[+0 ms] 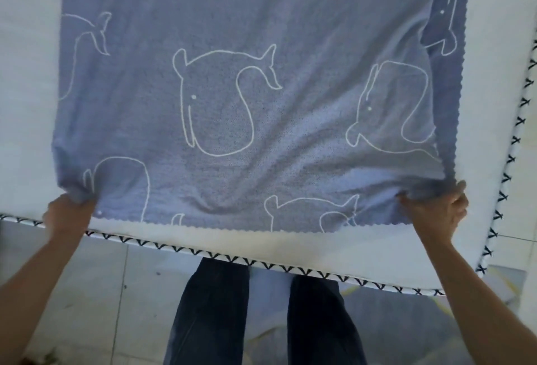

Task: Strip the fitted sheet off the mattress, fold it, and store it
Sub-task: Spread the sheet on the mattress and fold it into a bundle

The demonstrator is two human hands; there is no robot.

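Note:
A blue sheet (247, 88) printed with white whale outlines lies spread flat on a white mattress (26, 103). It covers only the middle of the mattress, with bare white on both sides. My left hand (68, 213) pinches the sheet's near left corner. At the near right corner, my right hand (436, 209) grips bunched fabric. Wrinkles run from both grips toward the centre. A scalloped hem runs along the sheet's near and right edges. The right side is doubled over in a darker strip.
The mattress edge (232, 258) has white piping with dark cross stitches, running along the near side and up the right side. Below it are pale floor tiles (96, 286) and my legs in dark trousers (212, 312). A patterned mat (401, 327) lies at lower right.

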